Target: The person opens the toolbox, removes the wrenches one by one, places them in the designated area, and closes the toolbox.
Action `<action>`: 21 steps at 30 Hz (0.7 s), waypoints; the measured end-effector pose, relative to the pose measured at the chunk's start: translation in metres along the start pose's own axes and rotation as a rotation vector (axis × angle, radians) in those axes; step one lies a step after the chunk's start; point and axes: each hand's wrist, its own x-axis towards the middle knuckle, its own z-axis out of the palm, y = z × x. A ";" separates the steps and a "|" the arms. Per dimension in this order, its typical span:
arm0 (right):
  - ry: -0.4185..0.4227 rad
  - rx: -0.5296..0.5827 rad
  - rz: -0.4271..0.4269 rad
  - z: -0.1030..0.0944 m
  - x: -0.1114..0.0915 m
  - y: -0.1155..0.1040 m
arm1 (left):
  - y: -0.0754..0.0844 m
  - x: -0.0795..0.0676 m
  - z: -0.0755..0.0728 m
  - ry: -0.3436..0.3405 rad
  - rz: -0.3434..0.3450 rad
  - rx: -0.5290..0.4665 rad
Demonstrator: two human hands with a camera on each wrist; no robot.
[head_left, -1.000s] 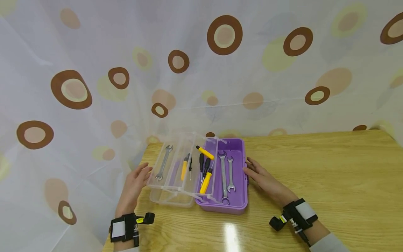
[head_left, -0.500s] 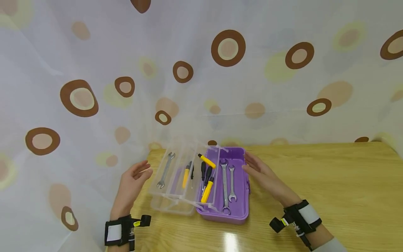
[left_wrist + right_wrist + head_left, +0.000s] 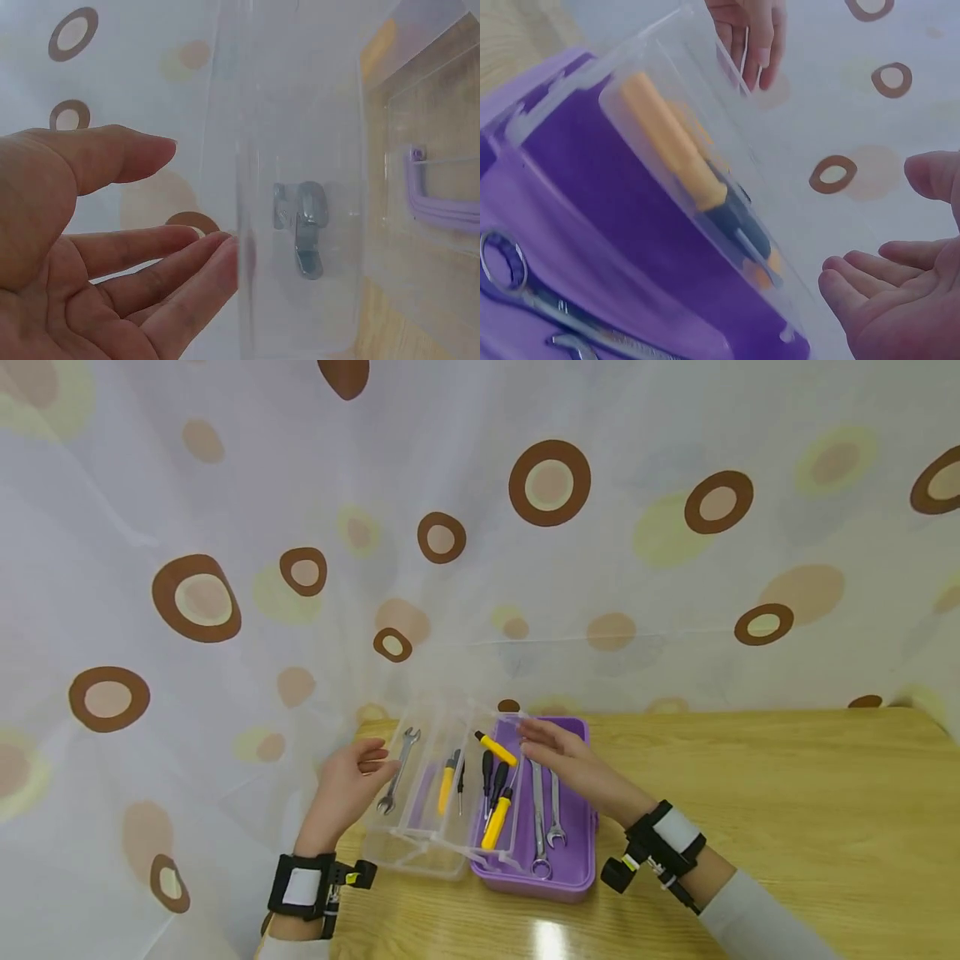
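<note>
A purple toolbox (image 3: 536, 887) stands unfolded in the head view, its clear plastic trays (image 3: 423, 847) spread out leftward. Inside its base lie two wrenches, a longer one (image 3: 539, 818) and a shorter one (image 3: 556, 827). Another wrench (image 3: 400, 768) lies in the leftmost tray. Yellow-handled screwdrivers (image 3: 497, 822) and black-handled ones (image 3: 487, 772) fill other tray compartments. My left hand (image 3: 347, 793), fingers relaxed, is at the left tray's outer wall; whether the fingertips touch it I cannot tell. Over the base, beside the right tray edge, my right hand (image 3: 581, 770) holds nothing, fingers extended.
The toolbox rests on a wooden table (image 3: 757, 827). A white curtain (image 3: 480, 577) with brown and yellow circles hangs behind the table and along its left side. A purple handle (image 3: 442, 210) shows through clear plastic in the left wrist view.
My right hand has left the box's right wall and moved left over the base to the tray edge. My left hand drew slightly away, then came back rightward to the left tray.
</note>
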 end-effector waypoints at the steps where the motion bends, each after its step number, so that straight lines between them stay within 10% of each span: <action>1: -0.014 0.006 0.002 0.002 0.002 -0.001 | 0.001 0.000 0.000 -0.016 -0.002 0.020; 21: -0.165 0.332 0.168 0.042 0.060 -0.046 | 0.024 0.022 0.001 -0.139 0.065 0.389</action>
